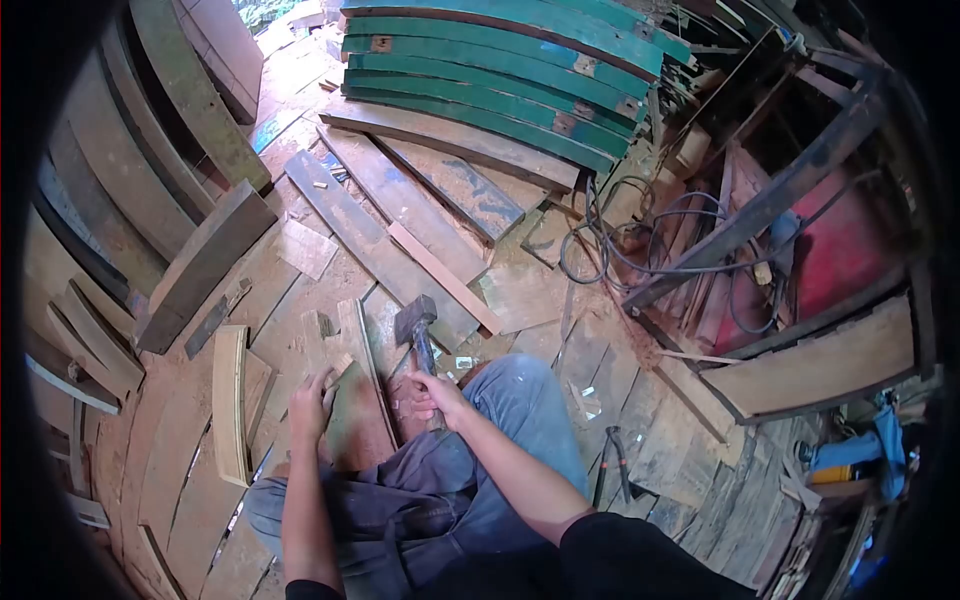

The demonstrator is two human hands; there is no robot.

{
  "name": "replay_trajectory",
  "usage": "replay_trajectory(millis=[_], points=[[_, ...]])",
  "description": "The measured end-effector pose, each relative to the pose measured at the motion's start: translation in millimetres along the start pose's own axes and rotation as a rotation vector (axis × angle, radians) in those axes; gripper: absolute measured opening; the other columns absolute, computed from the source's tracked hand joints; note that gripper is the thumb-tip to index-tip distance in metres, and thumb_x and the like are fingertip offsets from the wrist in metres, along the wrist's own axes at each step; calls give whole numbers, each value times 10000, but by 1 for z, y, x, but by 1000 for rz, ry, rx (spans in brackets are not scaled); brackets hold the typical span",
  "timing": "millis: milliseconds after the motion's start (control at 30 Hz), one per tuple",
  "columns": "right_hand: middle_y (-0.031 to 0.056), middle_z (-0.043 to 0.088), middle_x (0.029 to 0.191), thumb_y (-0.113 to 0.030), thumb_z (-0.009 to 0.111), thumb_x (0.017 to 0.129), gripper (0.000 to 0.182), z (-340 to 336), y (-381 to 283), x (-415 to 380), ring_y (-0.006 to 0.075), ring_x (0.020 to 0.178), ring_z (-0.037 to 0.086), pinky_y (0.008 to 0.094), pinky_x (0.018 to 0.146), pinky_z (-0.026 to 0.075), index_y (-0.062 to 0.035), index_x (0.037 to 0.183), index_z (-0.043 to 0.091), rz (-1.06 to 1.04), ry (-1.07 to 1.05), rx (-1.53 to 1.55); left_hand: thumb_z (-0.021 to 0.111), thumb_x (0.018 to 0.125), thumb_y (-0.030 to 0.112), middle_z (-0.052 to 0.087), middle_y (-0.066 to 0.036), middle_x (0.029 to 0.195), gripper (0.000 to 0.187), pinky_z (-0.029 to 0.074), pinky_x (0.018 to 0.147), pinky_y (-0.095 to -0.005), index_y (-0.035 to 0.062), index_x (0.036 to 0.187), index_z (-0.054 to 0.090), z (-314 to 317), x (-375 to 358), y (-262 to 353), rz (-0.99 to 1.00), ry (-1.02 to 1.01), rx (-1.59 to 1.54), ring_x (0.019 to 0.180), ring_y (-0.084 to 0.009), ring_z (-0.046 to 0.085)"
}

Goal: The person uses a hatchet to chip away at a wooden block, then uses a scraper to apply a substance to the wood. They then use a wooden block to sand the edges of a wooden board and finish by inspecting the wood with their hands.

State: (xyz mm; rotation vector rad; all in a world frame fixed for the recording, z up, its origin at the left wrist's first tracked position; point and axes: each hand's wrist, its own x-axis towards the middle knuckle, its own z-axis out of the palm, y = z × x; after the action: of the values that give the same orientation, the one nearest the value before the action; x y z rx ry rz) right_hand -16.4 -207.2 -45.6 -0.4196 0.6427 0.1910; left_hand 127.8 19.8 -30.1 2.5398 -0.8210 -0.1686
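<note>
My right hand (pixel 438 397) is wrapped around the handle of a hammer (pixel 422 340), whose heavy, dark head (pixel 415 316) points up and away from me. My left hand (pixel 312 398) is closed at the edge of a short wooden piece (pixel 345 380) just in front of my lap; its far fingers are partly hidden. Between my two hands a narrow wooden board (pixel 364 365) leans on edge. A small wooden block (pixel 318 326) lies just beyond my left hand.
Curved plywood strips (pixel 231 400) lie on the left. Long planks (pixel 385 250) stretch ahead, below stacked green boards (pixel 490 75). Pincers (pixel 613 462) rest by my right knee. Black cable (pixel 600 235) loops near a metal frame (pixel 760 200) on the right. Boards (pixel 120 130) lean at left.
</note>
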Motion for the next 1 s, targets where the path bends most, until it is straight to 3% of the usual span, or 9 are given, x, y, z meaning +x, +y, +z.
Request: replay_trajectory(millis=[300, 533, 733, 800, 833, 867, 1000], points=[[-42, 351, 535, -233, 619, 924, 328, 1, -1, -1, 64, 398, 324, 258, 371, 253, -120, 686, 423, 6, 10, -48, 683, 800, 125, 663, -109, 948, 334, 482, 740, -409, 174, 1131, 673, 9, 1, -7, 161, 147, 12, 874, -301, 622], [-45, 365, 517, -271, 648, 921, 297, 6, 4, -5, 66, 394, 342, 265, 349, 270, -98, 743, 485, -73, 89, -239, 641, 805, 69, 656, -86, 1044, 314, 459, 818, -411, 164, 1102, 671, 9, 0, -15, 189, 164, 45, 989, -283, 606], [-41, 405, 524, -280, 645, 924, 276, 13, 6, -10, 70, 380, 366, 258, 336, 266, -93, 751, 538, -119, 138, -328, 672, 789, 130, 661, -93, 1095, 261, 454, 846, -421, 130, 1050, 659, 14, 4, -20, 222, 196, 128, 1016, -293, 599], [-32, 431, 530, -287, 648, 922, 281, 8, 15, -9, 71, 380, 389, 259, 331, 273, -93, 744, 550, -85, 161, -339, 599, 752, 30, 646, -89, 1144, 363, 422, 956, -422, 123, 1099, 650, 23, 4, -29, 242, 251, 128, 1096, -277, 585], [-26, 447, 535, -292, 649, 921, 288, 9, 11, -5, 72, 382, 404, 260, 328, 278, -94, 736, 552, -57, 154, -335, 568, 770, 56, 649, -87, 1157, 352, 422, 966, -429, 117, 1108, 647, 19, 4, -25, 246, 263, 107, 1114, -277, 582], [-31, 428, 530, -296, 647, 923, 299, 12, 11, -4, 70, 379, 389, 258, 330, 274, -105, 728, 524, -53, 160, -375, 579, 804, 109, 661, -90, 1118, 306, 432, 960, -417, 109, 1100, 654, 11, 0, -25, 234, 251, 117, 1092, -284, 590], [-53, 323, 512, -287, 617, 942, 341, 9, 7, -2, 58, 373, 301, 246, 343, 244, -138, 714, 412, -17, 83, -342, 687, 766, 108, 661, -101, 1126, 298, 483, 908, -386, 103, 1063, 687, 14, 4, -25, 179, 195, 15, 1068, -281, 599]])
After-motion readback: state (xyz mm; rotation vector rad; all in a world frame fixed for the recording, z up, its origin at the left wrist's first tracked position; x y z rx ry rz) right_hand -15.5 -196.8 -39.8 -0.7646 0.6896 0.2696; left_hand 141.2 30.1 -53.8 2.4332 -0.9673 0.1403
